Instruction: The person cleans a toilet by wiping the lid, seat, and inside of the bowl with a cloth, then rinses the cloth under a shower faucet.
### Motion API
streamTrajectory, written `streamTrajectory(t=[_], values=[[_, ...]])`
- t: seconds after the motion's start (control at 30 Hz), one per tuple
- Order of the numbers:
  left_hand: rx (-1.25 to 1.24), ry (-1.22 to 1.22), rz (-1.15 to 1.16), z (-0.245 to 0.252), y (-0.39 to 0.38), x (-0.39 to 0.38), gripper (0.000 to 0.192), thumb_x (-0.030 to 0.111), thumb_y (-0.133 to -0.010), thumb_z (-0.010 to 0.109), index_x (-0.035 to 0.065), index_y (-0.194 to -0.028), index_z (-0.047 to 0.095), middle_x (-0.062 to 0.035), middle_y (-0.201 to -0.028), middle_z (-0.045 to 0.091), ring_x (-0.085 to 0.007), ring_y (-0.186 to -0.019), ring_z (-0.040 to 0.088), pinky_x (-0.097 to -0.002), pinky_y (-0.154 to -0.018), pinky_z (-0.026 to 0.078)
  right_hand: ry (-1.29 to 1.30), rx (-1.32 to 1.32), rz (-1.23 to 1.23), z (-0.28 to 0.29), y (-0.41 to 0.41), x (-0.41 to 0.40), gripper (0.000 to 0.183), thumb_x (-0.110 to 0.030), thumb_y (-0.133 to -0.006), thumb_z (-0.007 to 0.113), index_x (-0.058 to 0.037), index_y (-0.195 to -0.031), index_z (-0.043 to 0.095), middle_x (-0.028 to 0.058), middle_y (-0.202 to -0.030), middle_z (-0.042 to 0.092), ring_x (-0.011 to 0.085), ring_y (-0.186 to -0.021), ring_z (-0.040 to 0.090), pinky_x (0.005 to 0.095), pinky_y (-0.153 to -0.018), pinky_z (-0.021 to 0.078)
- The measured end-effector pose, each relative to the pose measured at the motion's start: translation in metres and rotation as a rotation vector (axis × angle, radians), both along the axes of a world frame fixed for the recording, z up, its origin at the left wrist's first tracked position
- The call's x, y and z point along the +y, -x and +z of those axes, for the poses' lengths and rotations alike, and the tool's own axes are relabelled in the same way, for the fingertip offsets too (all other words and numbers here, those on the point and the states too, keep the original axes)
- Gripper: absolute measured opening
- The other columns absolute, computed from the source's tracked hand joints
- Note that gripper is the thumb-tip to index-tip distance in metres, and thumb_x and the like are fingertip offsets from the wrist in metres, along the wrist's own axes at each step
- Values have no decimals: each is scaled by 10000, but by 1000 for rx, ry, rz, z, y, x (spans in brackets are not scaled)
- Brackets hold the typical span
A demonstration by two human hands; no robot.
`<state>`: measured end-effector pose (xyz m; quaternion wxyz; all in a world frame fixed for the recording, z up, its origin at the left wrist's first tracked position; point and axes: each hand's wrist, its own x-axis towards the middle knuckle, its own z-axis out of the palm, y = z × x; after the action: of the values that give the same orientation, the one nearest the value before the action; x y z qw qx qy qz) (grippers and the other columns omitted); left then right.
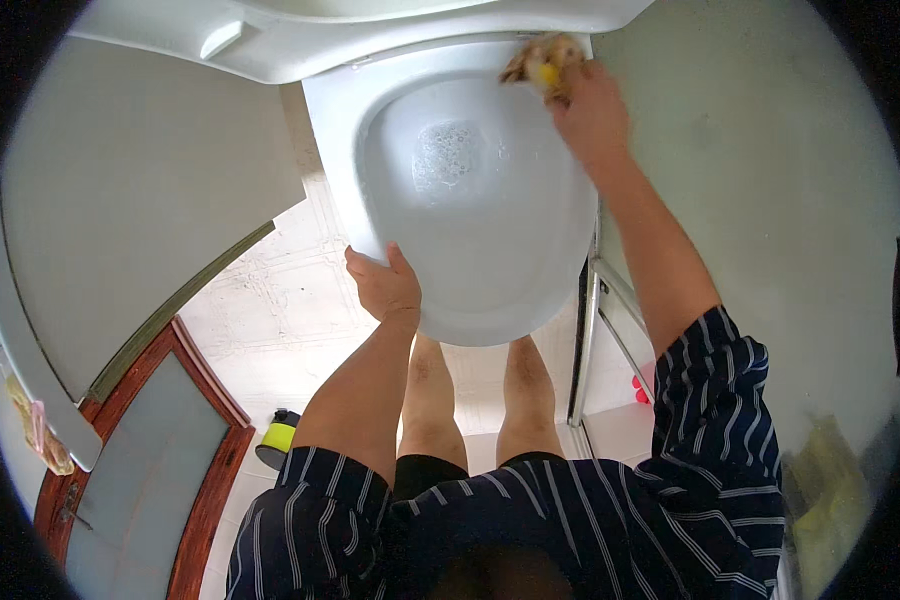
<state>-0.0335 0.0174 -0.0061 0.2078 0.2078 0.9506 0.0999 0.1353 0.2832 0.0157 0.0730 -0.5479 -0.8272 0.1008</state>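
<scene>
A glossy white basin (487, 247) with a rounded front edge spreads out before me. A patch of bubbles (448, 154) lies in its hollow, towards the back. My left hand (387, 283) grips the basin's left front edge, thumb on top and some fingers hidden beneath. At the back right corner, my right hand (591, 112) holds a crumpled brown and yellow cleaning cloth or scrubber (546, 64) against the rim. Blur and the fingers keep its exact kind from being clear.
A white ledge (330, 30) crosses behind the basin. To the right are a frosted panel (765, 187) and a metal frame (591, 330). A grey panel (150, 165) and a wood-framed door (139, 457) stand left. A black and lime container (278, 437) sits on the tiled floor.
</scene>
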Motion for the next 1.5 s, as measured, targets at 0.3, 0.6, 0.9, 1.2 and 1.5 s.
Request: streamTrajectory(t=[0.3, 0.6, 0.9, 1.2, 1.5], values=[[12, 33, -35, -30, -14, -2, 689, 355, -849, 534, -43, -1316, 221, -222, -1219, 434, -388, -1053, 513, -446, -851, 452, 88, 132, 28, -38, 192, -77, 450, -198, -775, 580, 15, -1159, 482, 176, -1084, 499, 291, -967, 523, 482, -764, 442], [43, -56, 39, -20, -10, -4, 693, 286, -813, 575, -51, -1314, 235, -250, -1233, 450, -392, -1074, 505, -429, -886, 428, -87, 318, 226, -45, 101, -25, 298, -315, -764, 603, -129, -995, 638, 84, -1049, 597, 301, -983, 558, 442, -817, 437], [-163, -165, 198, -13, 12, -5, 624, 260, -741, 643, -3, -1233, 366, -239, -1050, 580, -390, -923, 585, -433, -794, 472, -208, 36, -47, -45, 91, -39, 385, -166, -708, 653, -74, -1076, 585, 140, -1048, 522, 342, -966, 526, 462, -842, 446], [-637, -612, 176, -39, 26, -27, 766, 285, -700, 690, 23, -1328, 339, -228, -1172, 542, -346, -1097, 518, -375, -933, 420, -314, -32, 632, -27, 233, -67, 307, -274, -705, 652, -107, -962, 639, 115, -935, 556, 299, -895, 535, 439, -732, 437], [-1481, -1264, 892, -112, -144, -136, 539, 238, -903, 501, 39, -1369, 318, -68, -1274, 486, -189, -1150, 463, -295, -980, 346, -274, -801, 1276, -58, 134, -312, 277, -256, -670, 624, -90, -886, 672, 93, -923, 605, 279, -917, 573, 459, -692, 461]])
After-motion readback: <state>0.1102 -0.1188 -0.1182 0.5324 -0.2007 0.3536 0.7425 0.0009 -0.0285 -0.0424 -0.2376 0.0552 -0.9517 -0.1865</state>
